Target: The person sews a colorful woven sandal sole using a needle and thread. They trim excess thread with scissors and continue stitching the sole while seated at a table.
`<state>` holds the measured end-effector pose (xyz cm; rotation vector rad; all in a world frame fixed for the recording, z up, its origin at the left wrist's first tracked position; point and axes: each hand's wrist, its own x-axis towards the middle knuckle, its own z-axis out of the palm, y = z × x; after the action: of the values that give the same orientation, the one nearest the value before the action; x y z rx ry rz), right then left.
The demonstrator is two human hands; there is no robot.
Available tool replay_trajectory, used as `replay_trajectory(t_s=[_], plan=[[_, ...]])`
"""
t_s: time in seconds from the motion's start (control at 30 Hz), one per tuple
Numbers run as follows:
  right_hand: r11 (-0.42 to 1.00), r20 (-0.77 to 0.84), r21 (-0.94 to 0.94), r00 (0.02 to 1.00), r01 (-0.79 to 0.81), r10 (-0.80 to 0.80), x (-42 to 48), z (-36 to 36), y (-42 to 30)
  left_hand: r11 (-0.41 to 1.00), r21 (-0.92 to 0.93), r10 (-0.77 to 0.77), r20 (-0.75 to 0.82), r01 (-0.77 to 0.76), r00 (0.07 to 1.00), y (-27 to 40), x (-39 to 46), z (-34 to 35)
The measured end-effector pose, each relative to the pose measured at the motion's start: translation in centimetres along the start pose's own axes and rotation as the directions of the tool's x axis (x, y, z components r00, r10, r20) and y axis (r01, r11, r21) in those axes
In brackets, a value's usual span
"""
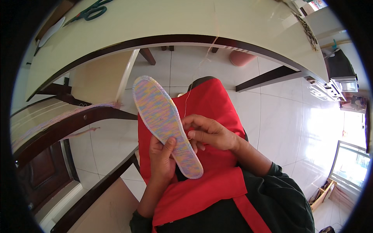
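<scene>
My left hand grips a knitted-looking shoe insole near its heel, with the thumb pressed on the upper face. Its pink, yellow, blue and purple surface has a pale stitched border. At the insole's right edge is my right hand, its fingers curled and partly behind the edge. A small loop of thread shows beside the right thumb; whether a needle sits in those fingers is hidden. From near that hand a thin pale thread runs up over the table edge. A red apron covers my lap beneath both hands.
Ahead stands a cream table with a dark rim. Scissors and a white-handled knife lie on its left side. Multicoloured yarn drapes over a wooden chair at left. A pink bin stands under the table.
</scene>
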<state>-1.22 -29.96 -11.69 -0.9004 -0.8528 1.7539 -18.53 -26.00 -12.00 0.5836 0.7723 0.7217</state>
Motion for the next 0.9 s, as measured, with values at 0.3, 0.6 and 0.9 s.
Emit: replay_trajectory(t_s=[0.3, 0.6, 0.9], plan=[[0.997, 0.036, 0.026, 0.996, 0.076, -0.077, 0.6, 0.1, 1.2, 0.945, -0.297, -0.119, 0.082, 0.139, 0.989, -1.2, 0.3, -0.8], [0.999, 0.017, -0.028, 0.999, 0.033, -0.033, 0.5, 0.3, 1.5, 0.863, -0.432, -0.191, 0.203, 0.263, 0.960, -1.7, 0.2, -1.3], [0.993, 0.011, 0.114, 1.000, 0.022, -0.023, 0.4, 0.6, 2.7, 0.877, -0.368, -0.222, 0.260, 0.309, 0.940, -2.1, -0.1, -2.1]])
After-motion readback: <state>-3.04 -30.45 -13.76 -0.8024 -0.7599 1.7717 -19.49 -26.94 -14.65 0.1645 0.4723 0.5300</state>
